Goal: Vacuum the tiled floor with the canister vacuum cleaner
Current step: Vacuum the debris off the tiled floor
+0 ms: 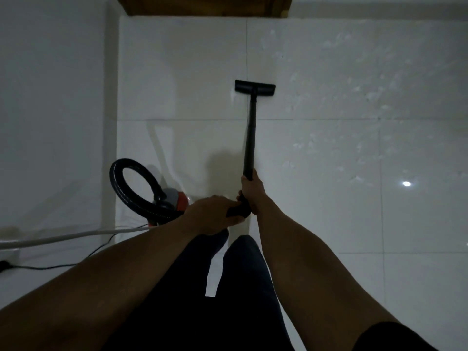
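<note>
A person stands on a glossy white tiled floor [329, 148] in dim light, both bare forearms reaching forward over dark trousers [228, 287]. The right hand [252, 192] is clenched around the long black rigid wand [250, 133] of the vacuum cleaner, high on its upper end. The left hand [211, 215] is wrapped around the black curved handle piece [236, 211] just below and beside the right hand, the two hands almost touching. The wand runs straight ahead and down to a flat black rectangular floor nozzle [254, 88], which lies on the tiles across a grout line, well ahead of the feet. To the left of the hands sits the small grey and orange canister body [174, 198] on the floor beside the white wall [50, 97]. A black ribbed hose [119, 184] loops up and round in a ring above the canister and passes under the left hand. A white cable [63, 235] and a thin black cord [50, 267] trail off to the left edge. A brown wooden door bottom [202, 6] closes the top of the view. A small bright light spot reflects on the tiles at right.
</note>
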The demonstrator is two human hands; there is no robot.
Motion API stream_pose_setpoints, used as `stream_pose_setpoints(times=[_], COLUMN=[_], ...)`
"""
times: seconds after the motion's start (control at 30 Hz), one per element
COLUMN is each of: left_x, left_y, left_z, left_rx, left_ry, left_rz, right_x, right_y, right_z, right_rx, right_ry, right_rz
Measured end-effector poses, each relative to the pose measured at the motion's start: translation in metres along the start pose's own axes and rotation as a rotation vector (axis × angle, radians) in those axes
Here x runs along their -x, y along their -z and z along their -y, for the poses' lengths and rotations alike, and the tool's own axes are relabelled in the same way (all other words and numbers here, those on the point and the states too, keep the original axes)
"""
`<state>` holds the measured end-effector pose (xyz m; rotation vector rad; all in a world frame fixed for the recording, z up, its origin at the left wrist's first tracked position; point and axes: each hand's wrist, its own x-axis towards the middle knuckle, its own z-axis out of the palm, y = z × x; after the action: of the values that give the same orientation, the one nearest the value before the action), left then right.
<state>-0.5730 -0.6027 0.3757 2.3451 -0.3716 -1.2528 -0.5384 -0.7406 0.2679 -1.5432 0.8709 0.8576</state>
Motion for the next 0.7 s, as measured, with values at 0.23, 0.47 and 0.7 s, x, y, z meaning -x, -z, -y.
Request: stream_pose_setpoints(times=[0.23,0.47,0.7], left_x=[-0.036,-0.082,-0.154], left_y=[0.067,0.122,0.181], left_z=[0.004,-0.012,-0.032], left_rx=[0.059,0.108,0.194], left_ry=[0.006,0.069,0.056], left_rz=[-0.034,-0.007,-0.039], right_x=[-0.036,-0.135,-0.117], right_y=[-0.003,0.012,0.068], right_z=[0.069,0.09,0.21], right_rx=[0.084,0.214,0.16], right_ry=[0.011,0.041,0.048], right_rz=[-0.107,-0.191,-0.043])
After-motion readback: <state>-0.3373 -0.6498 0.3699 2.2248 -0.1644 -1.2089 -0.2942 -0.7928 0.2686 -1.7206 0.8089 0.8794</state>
